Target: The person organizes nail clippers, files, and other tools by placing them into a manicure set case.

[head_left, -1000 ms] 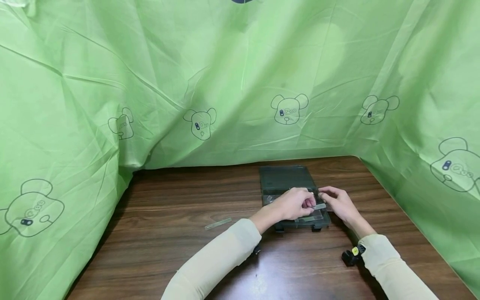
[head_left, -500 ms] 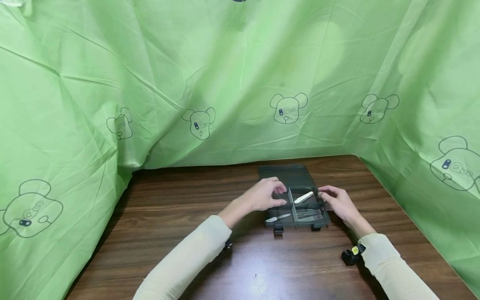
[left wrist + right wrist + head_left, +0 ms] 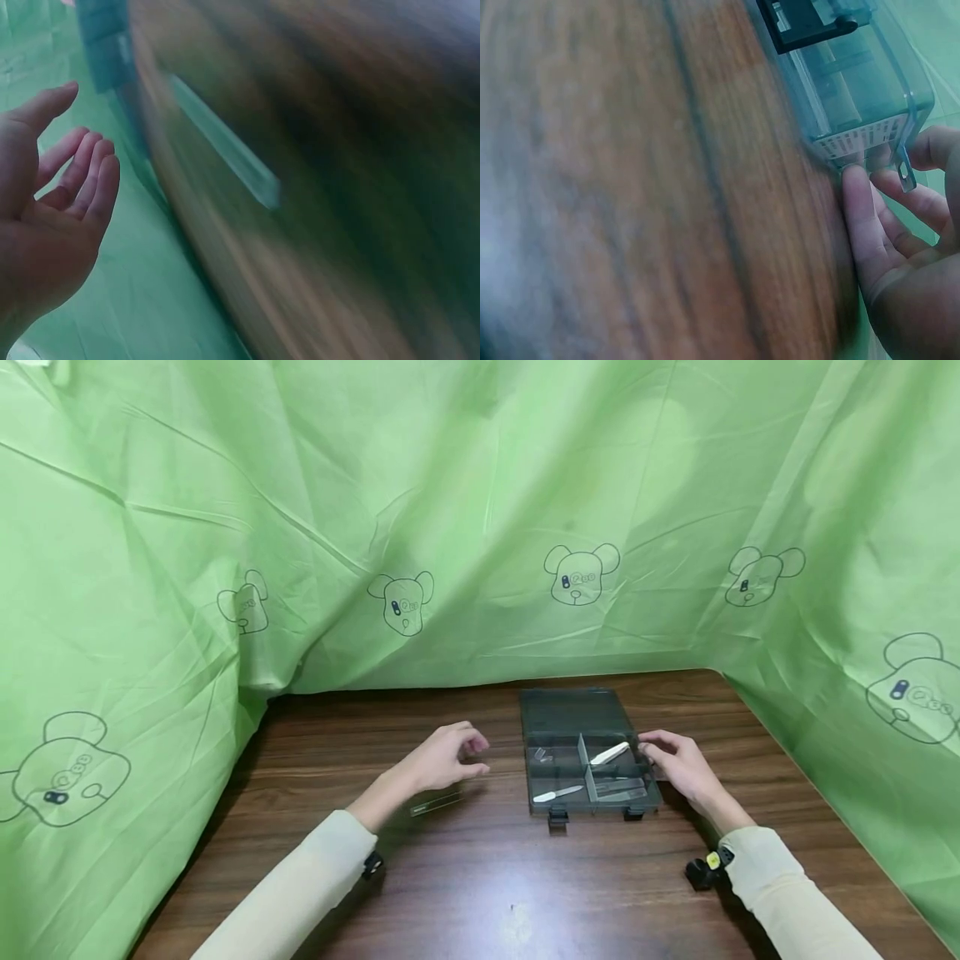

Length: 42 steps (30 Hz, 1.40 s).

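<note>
My left hand (image 3: 442,760) hovers over the table, thumb and fingers apart and holding nothing. Just beneath it lies a narrow clear strip (image 3: 435,804), blurred in the left wrist view. A dark see-through compartment box (image 3: 555,774) stands to the right with its lid (image 3: 573,712) laid back. With thumb and curled fingers, my right hand (image 3: 684,770) holds the box's right end. Inside are a white slim folded tool (image 3: 609,753), a small white-handled pointed tool (image 3: 557,793), several clear strips (image 3: 619,787) and small clear pieces (image 3: 542,756), each in its own compartment.
The brown wooden table (image 3: 480,868) ends at green cloth (image 3: 480,568) hung at the back and both sides. Two black latches (image 3: 558,820) stick out from the front of the box.
My left hand has let go of a clear strip at the box, leaving it there, and moved left to above the strip on the table. The right hand has stayed at the box.
</note>
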Available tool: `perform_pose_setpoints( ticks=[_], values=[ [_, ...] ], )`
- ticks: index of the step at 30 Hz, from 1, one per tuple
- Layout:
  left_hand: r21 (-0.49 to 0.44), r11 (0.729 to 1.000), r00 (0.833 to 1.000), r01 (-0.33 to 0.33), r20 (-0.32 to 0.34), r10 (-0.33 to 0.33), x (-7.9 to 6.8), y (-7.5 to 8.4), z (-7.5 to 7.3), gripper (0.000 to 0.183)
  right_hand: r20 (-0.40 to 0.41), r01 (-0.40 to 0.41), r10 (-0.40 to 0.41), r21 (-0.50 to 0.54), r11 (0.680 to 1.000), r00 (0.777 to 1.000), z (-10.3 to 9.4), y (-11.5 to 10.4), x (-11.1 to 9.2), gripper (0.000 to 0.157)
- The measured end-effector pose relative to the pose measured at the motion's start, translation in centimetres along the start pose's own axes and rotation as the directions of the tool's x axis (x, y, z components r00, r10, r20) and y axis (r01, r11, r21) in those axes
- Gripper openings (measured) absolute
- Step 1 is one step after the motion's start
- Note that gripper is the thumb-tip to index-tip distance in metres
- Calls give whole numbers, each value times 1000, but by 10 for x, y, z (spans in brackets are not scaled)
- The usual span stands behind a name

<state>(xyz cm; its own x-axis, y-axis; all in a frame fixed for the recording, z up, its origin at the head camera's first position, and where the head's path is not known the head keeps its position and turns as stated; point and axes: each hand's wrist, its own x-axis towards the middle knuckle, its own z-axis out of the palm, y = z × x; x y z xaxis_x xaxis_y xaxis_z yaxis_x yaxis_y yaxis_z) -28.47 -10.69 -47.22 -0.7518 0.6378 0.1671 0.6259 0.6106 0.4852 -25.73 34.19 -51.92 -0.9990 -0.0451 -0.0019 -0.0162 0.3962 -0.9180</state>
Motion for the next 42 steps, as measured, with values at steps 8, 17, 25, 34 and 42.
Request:
perform_pose_setpoints(
  ticks=[8,17,25,34,42],
  values=[
    [-42,999,997,24,74,-21,-37,-21,-9,37,2,-8,8,14,1000,1000,0,-1,-1,42],
    [-46,998,985,43,170,-35,-65,-25,-8,27,7,2,-2,32,999,1000,2,-2,-2,41],
    [25,998,982,49,180,-53,-71,-24,-5,15,12,-11,11,17,1000,1000,1,-1,-2,40],
    [-39,997,984,67,168,-59,-65,-21,1,13,10,-6,5,27,1000,1000,1,-1,0,40],
    [-96,995,994,3,107,8,-44,-2,8,8,7,-14,14,30,999,1000,2,-1,0,40]
  ],
)
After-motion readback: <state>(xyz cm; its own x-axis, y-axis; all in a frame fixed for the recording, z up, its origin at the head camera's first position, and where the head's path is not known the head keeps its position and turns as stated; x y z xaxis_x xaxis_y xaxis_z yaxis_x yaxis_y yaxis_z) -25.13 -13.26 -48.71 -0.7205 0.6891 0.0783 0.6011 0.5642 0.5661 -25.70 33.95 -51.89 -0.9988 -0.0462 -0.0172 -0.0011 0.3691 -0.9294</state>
